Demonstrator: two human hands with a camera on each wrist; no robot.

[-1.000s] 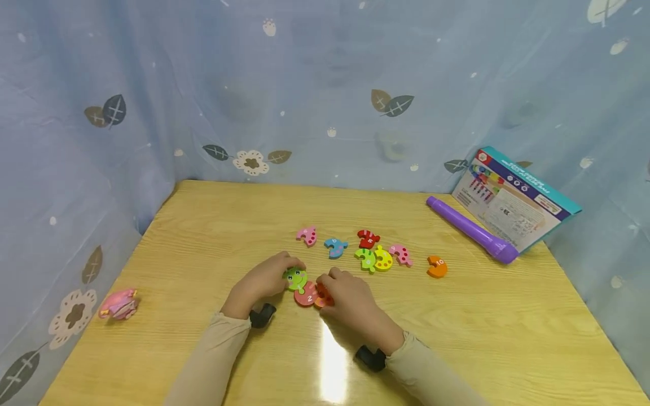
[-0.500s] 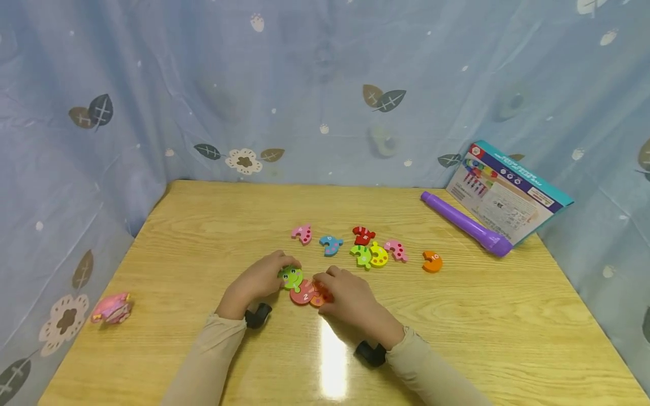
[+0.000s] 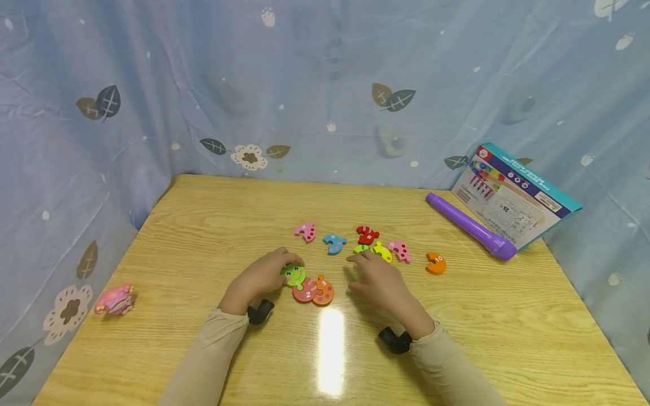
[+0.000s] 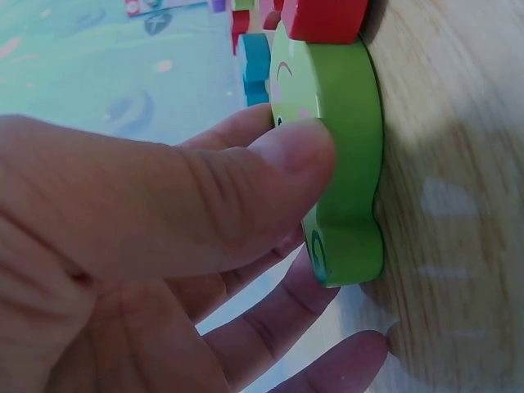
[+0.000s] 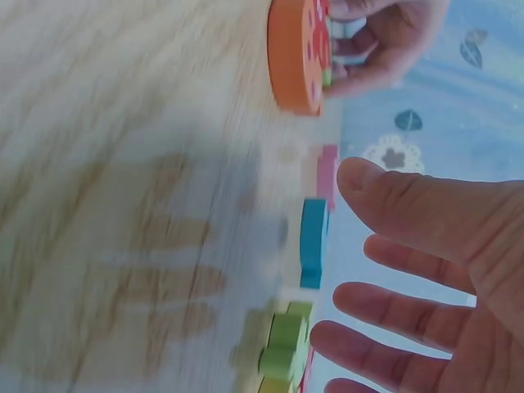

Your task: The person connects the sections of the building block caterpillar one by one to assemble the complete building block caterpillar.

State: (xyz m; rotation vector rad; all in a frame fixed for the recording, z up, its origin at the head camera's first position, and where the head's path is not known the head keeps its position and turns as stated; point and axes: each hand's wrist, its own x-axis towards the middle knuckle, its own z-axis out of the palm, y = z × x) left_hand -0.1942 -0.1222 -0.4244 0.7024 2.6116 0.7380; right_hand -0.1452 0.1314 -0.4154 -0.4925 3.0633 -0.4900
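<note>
My left hand (image 3: 261, 279) pinches a green smiling-face puzzle piece (image 3: 295, 275), thumb on its near side in the left wrist view. Joined to that piece is a red puzzle piece (image 3: 305, 291) marked 2, and beside it fits an orange spotted piece (image 3: 323, 292) marked 3. My right hand (image 3: 383, 285) hovers over the table with fingers spread, holding nothing. Just beyond its fingertips lie a light-green piece (image 3: 362, 248), partly hidden, and a yellow spotted piece (image 3: 382, 252). A blue piece (image 3: 334, 243) and a pink piece (image 3: 306, 232) lie farther left.
A red striped piece (image 3: 367, 234), a pink spotted piece (image 3: 400, 250) and an orange piece (image 3: 436, 263) lie behind and to the right. A purple tube (image 3: 471, 225) leans near a cardboard box (image 3: 513, 194). A pink toy (image 3: 115, 299) sits at the left edge.
My right hand has let go of the orange 3 piece and moved right, toward the loose pieces. The left hand keeps its pinch on the green face piece. The head view shifts slightly.
</note>
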